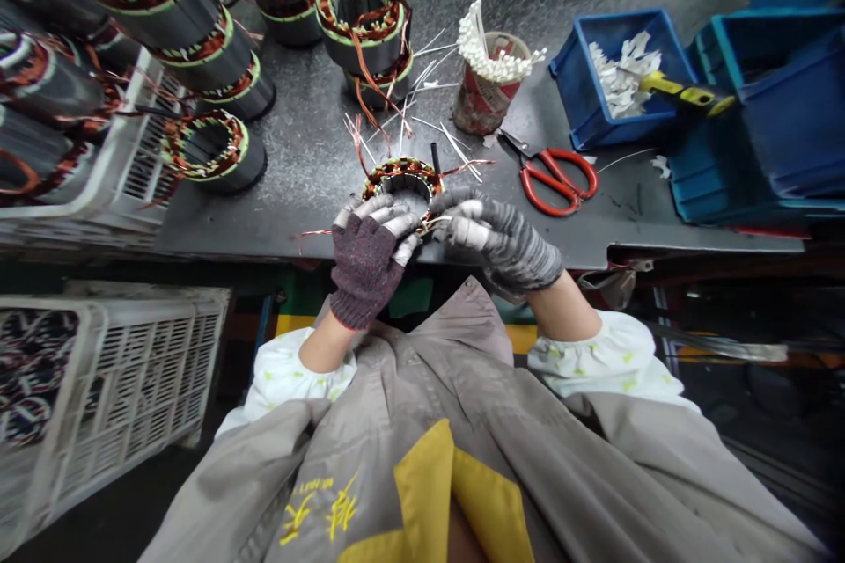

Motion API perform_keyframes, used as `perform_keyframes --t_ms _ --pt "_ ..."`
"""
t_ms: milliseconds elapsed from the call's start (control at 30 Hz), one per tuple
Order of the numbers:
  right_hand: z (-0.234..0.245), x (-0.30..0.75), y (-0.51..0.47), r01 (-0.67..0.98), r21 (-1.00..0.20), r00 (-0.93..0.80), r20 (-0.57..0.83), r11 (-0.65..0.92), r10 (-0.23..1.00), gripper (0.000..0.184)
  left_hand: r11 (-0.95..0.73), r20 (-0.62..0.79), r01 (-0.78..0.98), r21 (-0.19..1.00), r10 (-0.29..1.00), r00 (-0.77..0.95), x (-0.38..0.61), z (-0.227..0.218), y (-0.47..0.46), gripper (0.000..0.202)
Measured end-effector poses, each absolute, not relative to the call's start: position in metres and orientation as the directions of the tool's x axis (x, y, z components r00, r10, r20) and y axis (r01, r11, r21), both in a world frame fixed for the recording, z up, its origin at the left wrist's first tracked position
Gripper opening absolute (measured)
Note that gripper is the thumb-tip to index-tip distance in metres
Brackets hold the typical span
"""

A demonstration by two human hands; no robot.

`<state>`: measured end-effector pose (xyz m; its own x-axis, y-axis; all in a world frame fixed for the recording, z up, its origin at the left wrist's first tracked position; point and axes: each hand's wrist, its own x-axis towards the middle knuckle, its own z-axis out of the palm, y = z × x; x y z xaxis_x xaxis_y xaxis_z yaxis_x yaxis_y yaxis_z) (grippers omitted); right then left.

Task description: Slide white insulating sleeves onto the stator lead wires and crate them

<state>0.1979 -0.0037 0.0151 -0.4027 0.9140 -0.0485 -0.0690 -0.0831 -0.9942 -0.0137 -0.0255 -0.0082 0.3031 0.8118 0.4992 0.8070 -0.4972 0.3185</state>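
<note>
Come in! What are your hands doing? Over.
Left hand, right hand both gloved, on stator rim. Stator upright near bench edge. Scissors apart, nothing blocking.

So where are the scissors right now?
The scissors lie right of centre in the head view, on the bench, between cup and blue bin.

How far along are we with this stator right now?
Done: hard to judge; stacked stators at left look wound. In hand: left hand and right hand pinch at the rim of the stator at the table edge. Left: standing stators behind trail loose wires; scissors lie untouched.
</note>
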Motion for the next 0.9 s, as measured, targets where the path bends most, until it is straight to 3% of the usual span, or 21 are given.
perform_keyframes --t_ms 100,200,400,567,633,733,900 --pt "0.006 0.19 -0.016 -0.197 -0.961 -0.332 -0.123 -0.196 0.935 0.043 -0.518 0.524 0.805 0.289 0.79 0.32 -0.019 -0.013 -0.025 0.023" --pt "0.0 0.189 -0.029 -0.19 -0.965 -0.261 -0.127 -0.18 0.957 0.044 -0.554 0.53 0.781 0.289 0.772 0.351 -0.02 -0.013 -0.023 0.02" --pt "0.01 0.197 -0.007 0.069 -0.992 -0.162 0.091 0.103 0.983 0.034 -0.612 0.496 0.734 0.295 0.754 0.43 -0.006 -0.008 -0.029 0.019" --pt "0.01 0.208 -0.001 0.084 -0.938 -0.047 0.333 0.336 0.942 0.03 -0.59 0.565 0.774 0.232 0.729 0.387 -0.008 -0.008 -0.043 0.026" --pt "0.003 0.21 -0.013 0.2 -0.879 -0.109 0.418 0.432 0.902 0.028 -0.556 0.591 0.804 0.21 0.727 0.349 -0.014 -0.007 -0.046 0.026" --pt "-0.01 0.204 -0.024 0.375 -0.803 -0.261 0.388 0.463 0.884 0.026 -0.541 0.515 0.827 0.154 0.758 0.4 -0.023 0.002 -0.041 0.021" --pt "-0.017 0.2 0.014 0.332 -0.82 -0.371 0.341 0.466 0.864 0.019 -0.632 0.27 0.773 0.049 0.754 0.599 -0.03 0.031 -0.014 0.021"
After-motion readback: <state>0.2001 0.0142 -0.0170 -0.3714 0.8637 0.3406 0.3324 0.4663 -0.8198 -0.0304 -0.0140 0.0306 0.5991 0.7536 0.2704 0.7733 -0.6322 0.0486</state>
